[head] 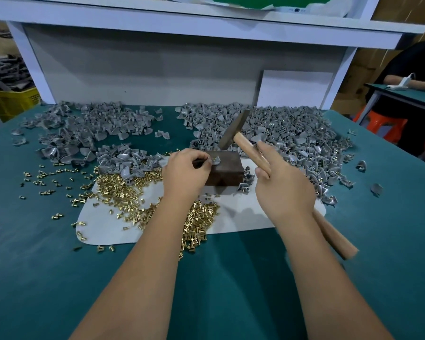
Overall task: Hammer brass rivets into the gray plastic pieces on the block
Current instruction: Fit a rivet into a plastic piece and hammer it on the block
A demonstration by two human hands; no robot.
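A dark brown block (227, 170) sits on a white mat (243, 212) in the middle of the green table. My left hand (185, 171) pinches a gray plastic piece (216, 160) on the block's top left corner, with a brass rivet standing in it. My right hand (281, 184) grips the wooden handle of a hammer (233, 130), whose metal head hangs raised just above and behind the block. Loose brass rivets (123, 190) lie heaped on the mat to the left and under my left forearm.
Large heaps of gray plastic pieces lie at the back left (84, 128) and back right (292, 133) of the table. A white backboard and shelf frame (157, 67) close off the rear. A yellow crate (10, 101) stands far left; a person sits at another table far right (407, 74).
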